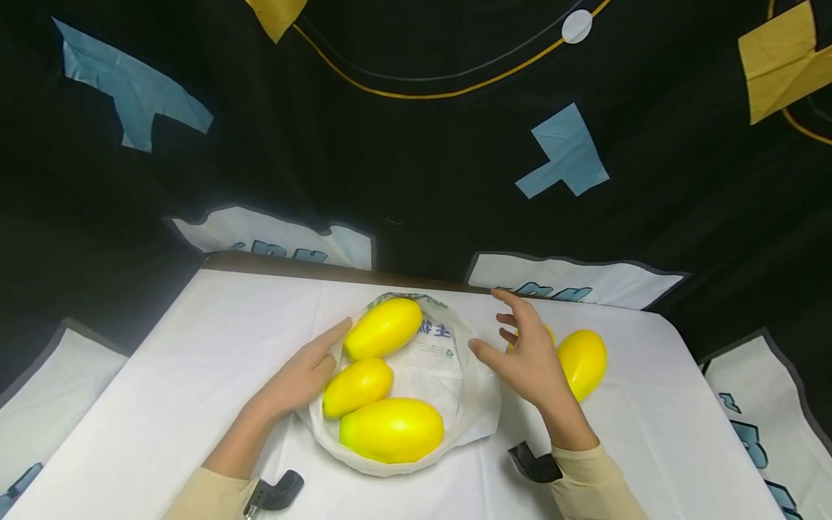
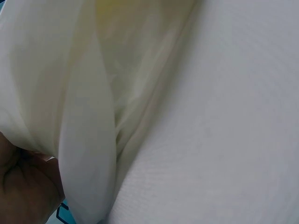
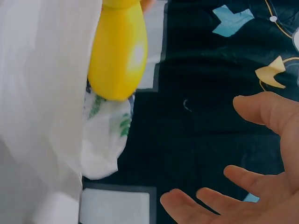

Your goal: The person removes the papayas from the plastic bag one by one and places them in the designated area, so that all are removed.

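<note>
A white plastic bag (image 1: 477, 404) with printed characters lies with its mouth wide, and inside show three smooth yellow oblong fruits: an upper one (image 1: 385, 327), a smaller middle one (image 1: 359, 387) and a larger lower one (image 1: 393, 431). At the bag's left rim, my left hand (image 1: 305, 375) holds the edge, its forefinger reaching beside the upper fruit; bag film hides most of its fingers in the left wrist view. My right hand (image 1: 526, 357) hovers by the right rim, fingers spread and holding nothing. Behind it lie another yellow fruit (image 1: 583, 361) and a partly hidden one.
The bag and fruits are on a white-covered table (image 1: 214, 339). A black cloth (image 1: 416, 159) with blue and yellow shapes hangs behind its far edge. Dark wrist mounts (image 1: 278, 491) stick out from both sleeves.
</note>
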Demonstrator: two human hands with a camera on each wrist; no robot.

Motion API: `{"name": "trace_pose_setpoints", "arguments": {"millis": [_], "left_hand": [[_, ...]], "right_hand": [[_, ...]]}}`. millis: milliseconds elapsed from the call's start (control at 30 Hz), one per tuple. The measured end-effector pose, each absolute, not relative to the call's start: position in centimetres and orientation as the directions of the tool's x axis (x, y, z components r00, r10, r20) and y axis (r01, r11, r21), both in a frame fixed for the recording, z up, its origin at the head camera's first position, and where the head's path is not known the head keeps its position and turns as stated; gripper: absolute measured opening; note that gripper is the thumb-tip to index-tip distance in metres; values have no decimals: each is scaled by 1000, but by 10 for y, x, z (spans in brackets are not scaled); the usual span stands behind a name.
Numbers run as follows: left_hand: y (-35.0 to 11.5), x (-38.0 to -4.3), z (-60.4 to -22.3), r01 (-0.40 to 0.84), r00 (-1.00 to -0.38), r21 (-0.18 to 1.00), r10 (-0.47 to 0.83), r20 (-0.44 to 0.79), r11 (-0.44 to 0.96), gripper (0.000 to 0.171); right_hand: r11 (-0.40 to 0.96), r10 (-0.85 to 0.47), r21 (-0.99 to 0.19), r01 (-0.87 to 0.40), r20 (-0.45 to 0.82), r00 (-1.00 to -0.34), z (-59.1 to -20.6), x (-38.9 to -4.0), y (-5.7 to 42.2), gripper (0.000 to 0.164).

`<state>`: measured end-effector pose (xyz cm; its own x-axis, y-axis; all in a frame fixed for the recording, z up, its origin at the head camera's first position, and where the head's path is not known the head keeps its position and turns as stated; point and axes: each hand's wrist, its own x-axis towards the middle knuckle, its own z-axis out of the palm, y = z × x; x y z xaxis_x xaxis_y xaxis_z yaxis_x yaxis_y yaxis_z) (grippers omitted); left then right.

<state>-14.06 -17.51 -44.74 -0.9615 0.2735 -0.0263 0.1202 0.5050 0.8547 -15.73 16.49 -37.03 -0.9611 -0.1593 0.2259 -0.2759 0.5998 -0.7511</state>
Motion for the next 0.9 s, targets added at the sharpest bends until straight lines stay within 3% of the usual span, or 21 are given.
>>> {"name": "trace_pose_setpoints", "arguments": {"millis": [300,900], "left_hand": [[-175,-141,-446,110,-962,860,270,-33,499,57],[-175,-142,-447,148,-958,854,286,-2,499,56]], "right_hand": [[615,-202,-754,-231,133,-970,-378,-172,137,68],[610,-374,-718,-335,112,-921,-381,-195,86,63]]}}
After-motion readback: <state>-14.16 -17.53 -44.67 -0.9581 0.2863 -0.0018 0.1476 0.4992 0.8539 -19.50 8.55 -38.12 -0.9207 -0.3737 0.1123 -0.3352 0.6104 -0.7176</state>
